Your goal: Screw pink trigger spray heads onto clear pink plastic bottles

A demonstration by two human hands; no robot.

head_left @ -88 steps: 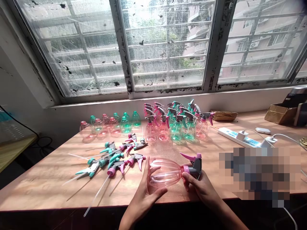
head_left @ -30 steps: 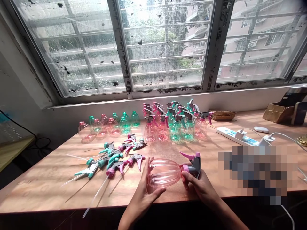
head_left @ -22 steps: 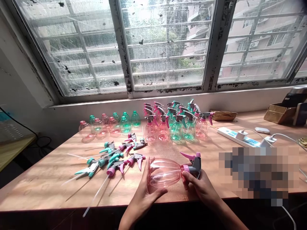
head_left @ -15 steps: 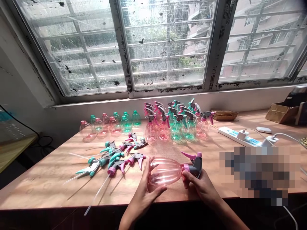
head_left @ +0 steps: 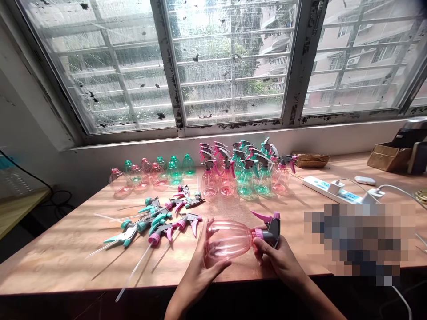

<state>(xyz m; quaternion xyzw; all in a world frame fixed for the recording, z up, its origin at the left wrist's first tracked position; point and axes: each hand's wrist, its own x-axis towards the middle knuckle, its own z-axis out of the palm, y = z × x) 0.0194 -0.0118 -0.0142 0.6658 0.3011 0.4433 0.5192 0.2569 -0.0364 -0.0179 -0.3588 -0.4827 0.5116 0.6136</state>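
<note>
A clear pink spray bottle [head_left: 230, 240] lies sideways between my hands near the table's front edge, its grey and pink trigger head [head_left: 271, 229] pointing right. My left hand [head_left: 207, 262] cups the bottle's base, the thumb underneath. At the neck, my right hand [head_left: 275, 255] has its thumb and fingers closed round the pink collar [head_left: 256, 235]. To the left lies a heap of loose spray heads [head_left: 160, 222] in pink, teal and grey, with thin dip tubes sticking out.
Open pink and green bottles [head_left: 174, 173] stand at the back left. Several bottles fitted with spray heads [head_left: 245, 180] stand at the back centre. On the right are a power strip [head_left: 328, 189], a white case [head_left: 364, 180], cardboard boxes [head_left: 383, 156] and a blurred-out patch.
Both hands keep the same hold on the spray bottle, with no clear turn of the collar. The whole view has shifted very slightly.
</note>
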